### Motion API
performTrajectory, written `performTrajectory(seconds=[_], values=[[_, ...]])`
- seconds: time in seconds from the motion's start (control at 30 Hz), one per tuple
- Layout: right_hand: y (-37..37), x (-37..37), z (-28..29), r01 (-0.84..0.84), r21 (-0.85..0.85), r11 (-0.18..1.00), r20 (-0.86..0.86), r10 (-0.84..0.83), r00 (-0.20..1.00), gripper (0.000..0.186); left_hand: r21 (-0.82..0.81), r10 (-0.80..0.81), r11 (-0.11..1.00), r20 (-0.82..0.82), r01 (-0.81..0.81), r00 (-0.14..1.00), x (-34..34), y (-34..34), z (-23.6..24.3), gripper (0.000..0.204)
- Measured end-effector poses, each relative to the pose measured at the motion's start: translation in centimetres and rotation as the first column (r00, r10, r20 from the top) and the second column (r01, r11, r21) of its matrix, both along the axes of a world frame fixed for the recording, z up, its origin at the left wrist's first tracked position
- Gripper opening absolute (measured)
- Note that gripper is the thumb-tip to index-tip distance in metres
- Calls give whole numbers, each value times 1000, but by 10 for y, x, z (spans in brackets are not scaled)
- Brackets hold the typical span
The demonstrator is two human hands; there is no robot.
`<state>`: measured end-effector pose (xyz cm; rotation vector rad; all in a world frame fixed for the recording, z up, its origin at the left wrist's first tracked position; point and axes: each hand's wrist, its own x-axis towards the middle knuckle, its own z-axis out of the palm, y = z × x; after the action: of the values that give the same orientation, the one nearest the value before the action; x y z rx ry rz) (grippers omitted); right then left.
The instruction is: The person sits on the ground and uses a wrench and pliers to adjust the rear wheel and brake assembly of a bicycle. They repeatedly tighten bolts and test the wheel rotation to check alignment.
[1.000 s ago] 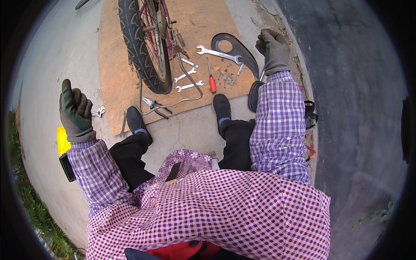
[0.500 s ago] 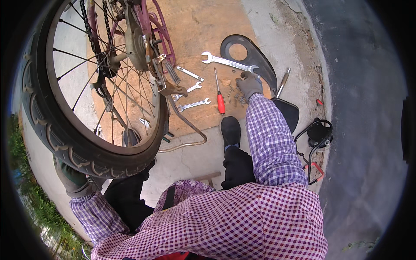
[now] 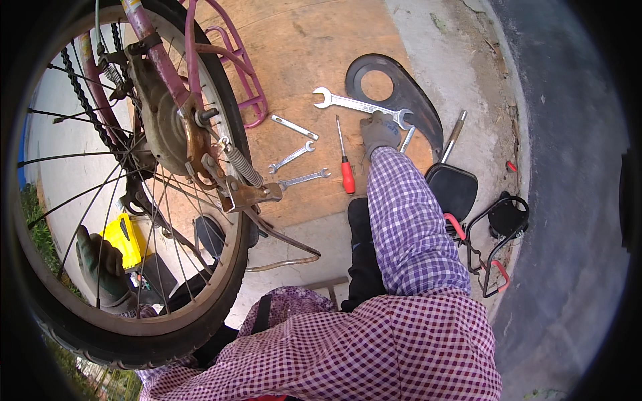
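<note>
My right hand [image 3: 382, 131], in a grey glove, reaches down to the wooden board just below the large open-end wrench [image 3: 361, 105]. Its fingers are curled, and what they hold, if anything, is hidden beneath them. A short silver tool [image 3: 407, 139] lies against its right side. Left of it rests a red-handled screwdriver [image 3: 347, 175]. Through the spokes of the bicycle wheel [image 3: 231, 281] shows my left hand [image 3: 103, 271], gloved, its fingers raised and apart with nothing visible in them. The rusty axle bracket with its spring [image 3: 244, 167] sits at the wheel's hub.
Two smaller wrenches [image 3: 291, 158] and a flat silver bar [image 3: 294, 127] lie on the board [image 3: 301, 60]. A black chain guard [image 3: 408, 90], a black pedal-like pad [image 3: 452, 190] and a black wire frame [image 3: 495, 254] are at right. A yellow case [image 3: 122, 239] stands behind the wheel.
The wheel looks larger and lower in view. My left hand has gone from beside the tyre to behind the spokes. My right hand has shifted slightly left over the small bolts, covering them.
</note>
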<state>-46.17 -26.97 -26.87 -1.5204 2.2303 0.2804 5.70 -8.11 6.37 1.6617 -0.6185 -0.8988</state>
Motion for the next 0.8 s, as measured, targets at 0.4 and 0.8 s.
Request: performTrajectory(seconds=[0.4, 0.8], values=[[39, -19, 29, 2, 23, 1000, 125, -5, 992, 39, 122, 41, 990, 261, -75, 964, -28, 5, 11, 46], [-6, 69, 295, 204, 179, 963, 952, -222, 212, 24, -98, 177, 981, 116, -166, 977, -55, -67, 52, 32]])
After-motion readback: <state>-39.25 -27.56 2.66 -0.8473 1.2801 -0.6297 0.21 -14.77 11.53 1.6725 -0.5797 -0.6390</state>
